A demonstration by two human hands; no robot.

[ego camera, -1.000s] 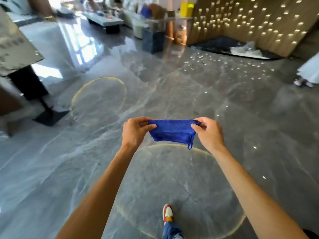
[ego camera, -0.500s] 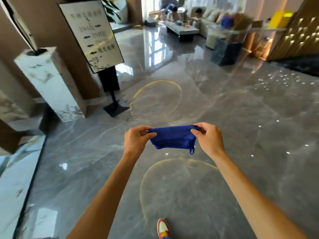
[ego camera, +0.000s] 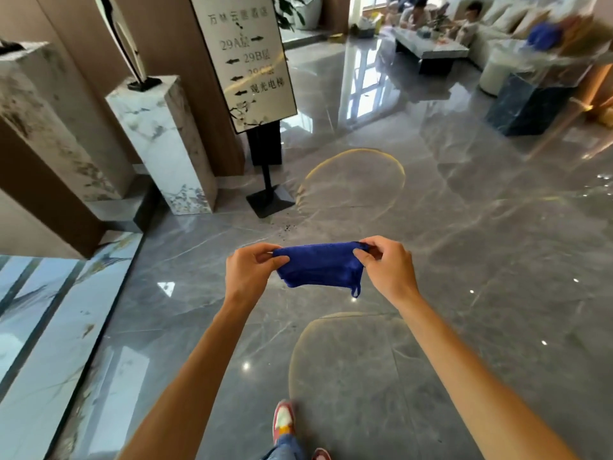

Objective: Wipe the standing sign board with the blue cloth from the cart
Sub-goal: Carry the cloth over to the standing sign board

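I hold the blue cloth point(ego camera: 320, 268) stretched between both hands at chest height over the grey marble floor. My left hand point(ego camera: 250, 272) pinches its left end and my right hand point(ego camera: 384, 265) pinches its right end; a small loop hangs from the cloth's lower right corner. The standing sign board point(ego camera: 247, 61), a tall pale panel with dark lettering and arrows on a black post and square base point(ego camera: 270, 200), stands ahead and slightly left, well beyond the cloth. The cart is out of view.
Two white marble pedestals point(ego camera: 162, 141) and a brown wall stand left of the sign. A glossy raised ledge point(ego camera: 49, 327) runs along the left. Far right sit a dark stone block point(ego camera: 527, 104), a low table point(ego camera: 431, 51), sofas and seated people. My shoe point(ego camera: 283, 421) shows below.
The view has swung left and moved forward: the sign board went from the left edge to upper centre and looks nearer. Both hands keep the cloth stretched the same way.
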